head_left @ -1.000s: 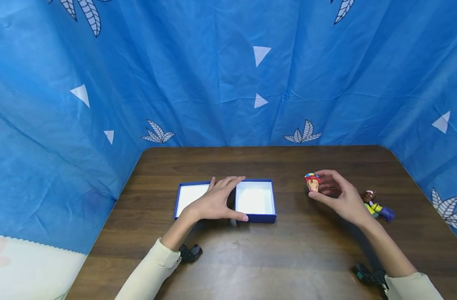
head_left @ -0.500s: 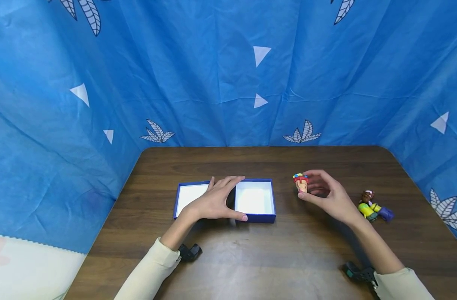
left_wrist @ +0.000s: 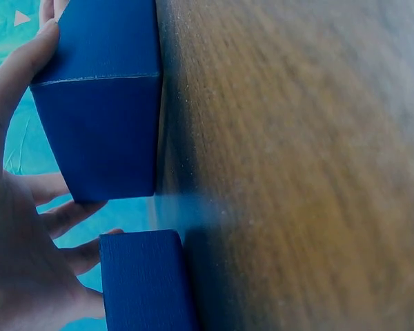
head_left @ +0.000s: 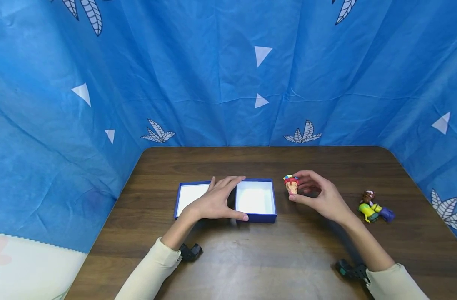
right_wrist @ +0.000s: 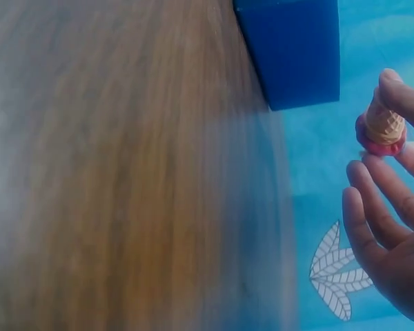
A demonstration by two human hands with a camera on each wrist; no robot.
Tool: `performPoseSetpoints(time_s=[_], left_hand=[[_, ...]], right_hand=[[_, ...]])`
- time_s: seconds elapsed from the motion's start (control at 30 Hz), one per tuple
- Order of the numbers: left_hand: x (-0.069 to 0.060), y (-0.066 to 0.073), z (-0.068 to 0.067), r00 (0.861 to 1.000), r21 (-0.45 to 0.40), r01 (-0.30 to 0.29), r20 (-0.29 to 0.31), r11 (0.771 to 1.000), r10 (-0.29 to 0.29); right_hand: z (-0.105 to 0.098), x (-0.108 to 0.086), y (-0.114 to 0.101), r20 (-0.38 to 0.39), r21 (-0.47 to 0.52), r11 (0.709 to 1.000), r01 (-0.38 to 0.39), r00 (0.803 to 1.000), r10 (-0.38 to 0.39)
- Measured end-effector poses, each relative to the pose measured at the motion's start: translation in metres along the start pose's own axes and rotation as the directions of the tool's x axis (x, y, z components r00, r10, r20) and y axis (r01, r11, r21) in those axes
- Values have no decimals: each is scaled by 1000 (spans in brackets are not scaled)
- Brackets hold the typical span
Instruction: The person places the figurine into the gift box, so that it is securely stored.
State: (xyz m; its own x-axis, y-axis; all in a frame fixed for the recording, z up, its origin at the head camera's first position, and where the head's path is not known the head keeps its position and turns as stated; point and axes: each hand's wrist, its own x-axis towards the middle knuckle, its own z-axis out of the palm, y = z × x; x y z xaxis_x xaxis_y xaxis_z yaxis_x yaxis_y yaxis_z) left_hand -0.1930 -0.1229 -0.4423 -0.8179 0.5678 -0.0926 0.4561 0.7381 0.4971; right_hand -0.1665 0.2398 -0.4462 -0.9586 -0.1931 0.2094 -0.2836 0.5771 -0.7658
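Observation:
A small toy ice cream cone (head_left: pixel 291 186) with a red and yellow top is pinched between the thumb and fingers of my right hand (head_left: pixel 325 200). It hangs above the table, just right of an open blue box (head_left: pixel 262 218) with a white inside. My left hand (head_left: pixel 211 203) spans the left side of that box, thumb at the front wall and forefinger at the back. Under the left palm lies a shallower blue-edged lid (head_left: pixel 188 198), white side up and partly hidden by the hand. In the right wrist view the cone (right_wrist: pixel 385 124) points its tip upward.
On the right of the wooden table (head_left: pixel 265 258) lies a toy figure (head_left: pixel 374 207) in yellow, green and purple. A blue patterned cloth (head_left: pixel 228 83) hangs behind the table and along its sides. Both wrists carry black cameras.
My right hand has moved left with the ice cream cone, closer to the box. The toy figure has come fully into sight. The left hand, box and lid have stayed put.

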Motion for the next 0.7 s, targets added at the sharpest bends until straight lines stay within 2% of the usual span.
performPoseSetpoints(time_s=[0.3, 0.7], left_hand=[[0, 1, -1, 1000, -6, -3, -4, 1000, 3], [0, 1, 0, 1000, -21, 6, 0, 1000, -6]], right_hand=[[13, 10, -9, 7, 1, 1000, 28, 1000, -28], [35, 16, -23, 41, 37, 999, 11, 999, -13]])
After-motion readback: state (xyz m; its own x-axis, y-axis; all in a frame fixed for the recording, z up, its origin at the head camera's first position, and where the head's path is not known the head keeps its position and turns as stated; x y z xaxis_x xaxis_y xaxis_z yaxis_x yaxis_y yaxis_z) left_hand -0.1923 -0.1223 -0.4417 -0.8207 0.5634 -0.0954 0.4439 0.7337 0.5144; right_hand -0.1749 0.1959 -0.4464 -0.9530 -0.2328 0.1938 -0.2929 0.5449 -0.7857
